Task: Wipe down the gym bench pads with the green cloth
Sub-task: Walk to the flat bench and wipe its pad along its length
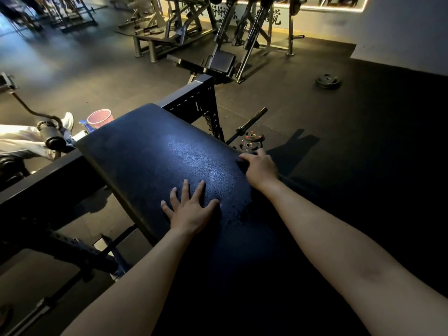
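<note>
While left hand [191, 210] lies flat on pad [150, 151], right hand [260, 169] grips its edge.

Bench pad [155, 161] is lying at a slant across the view, its far end rounding over at the upper left and its near end running into shadow. It is black grained vinyl, broad and rectangular with soft corners, and is catching a pale sheen across the middle. Small wet-looking specks are showing near the lower right part. Left hand [191, 212] is pressing flat on the near surface with its fingers spread. Cloth [242, 165] is showing only as a small dark bunched wad at the pad's right edge, colour unreadable in the dim light. Right hand [260, 169] is gripping it there, curled over the edge.
</note>
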Action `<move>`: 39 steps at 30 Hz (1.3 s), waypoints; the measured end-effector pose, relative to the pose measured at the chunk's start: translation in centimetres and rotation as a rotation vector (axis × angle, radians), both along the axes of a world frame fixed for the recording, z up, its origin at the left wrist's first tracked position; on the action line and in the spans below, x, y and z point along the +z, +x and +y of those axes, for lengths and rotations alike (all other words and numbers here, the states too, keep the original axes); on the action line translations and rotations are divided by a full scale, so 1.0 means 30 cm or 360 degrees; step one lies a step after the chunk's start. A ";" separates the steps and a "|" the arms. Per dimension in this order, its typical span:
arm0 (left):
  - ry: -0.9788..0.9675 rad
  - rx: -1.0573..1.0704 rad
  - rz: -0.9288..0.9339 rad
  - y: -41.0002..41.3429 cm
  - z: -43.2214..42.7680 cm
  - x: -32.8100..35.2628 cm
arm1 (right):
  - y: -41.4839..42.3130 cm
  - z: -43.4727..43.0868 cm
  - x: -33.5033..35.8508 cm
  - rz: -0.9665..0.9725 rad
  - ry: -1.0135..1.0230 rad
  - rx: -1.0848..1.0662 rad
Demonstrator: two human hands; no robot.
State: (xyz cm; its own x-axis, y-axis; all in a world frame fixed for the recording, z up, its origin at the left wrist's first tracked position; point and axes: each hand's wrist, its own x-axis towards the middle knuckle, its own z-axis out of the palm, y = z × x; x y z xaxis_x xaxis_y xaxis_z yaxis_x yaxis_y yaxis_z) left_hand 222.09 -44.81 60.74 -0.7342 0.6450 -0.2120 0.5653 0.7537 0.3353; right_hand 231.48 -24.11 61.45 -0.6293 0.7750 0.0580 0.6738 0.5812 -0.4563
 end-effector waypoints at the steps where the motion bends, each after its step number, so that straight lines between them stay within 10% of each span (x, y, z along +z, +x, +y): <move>1: -0.0002 0.0000 -0.0002 0.000 0.001 0.001 | 0.023 0.026 -0.003 0.0003 -0.0012 -0.0096; 6: -0.0011 -0.0011 -0.0006 0.001 0.003 -0.002 | 0.094 0.047 -0.012 0.0048 -0.0147 -0.0460; 17: -0.0041 -0.0022 0.0004 -0.008 0.007 -0.010 | -0.074 -0.256 0.003 0.0039 0.0016 0.0610; 27: -0.0012 0.0006 0.0002 0.002 0.014 -0.004 | 0.141 0.022 -0.042 0.0012 0.0064 -0.0404; 39: -0.0024 -0.0018 0.0013 0.000 0.010 -0.005 | 0.032 -0.150 -0.011 0.0040 0.0166 0.0389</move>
State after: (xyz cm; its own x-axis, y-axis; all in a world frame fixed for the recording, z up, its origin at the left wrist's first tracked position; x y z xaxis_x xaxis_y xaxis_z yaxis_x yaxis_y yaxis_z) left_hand 222.08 -44.50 60.59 -0.7288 0.6499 -0.2156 0.5763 0.7522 0.3195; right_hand 232.44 -28.60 61.13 -0.7943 0.5893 0.1476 0.4970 0.7701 -0.4000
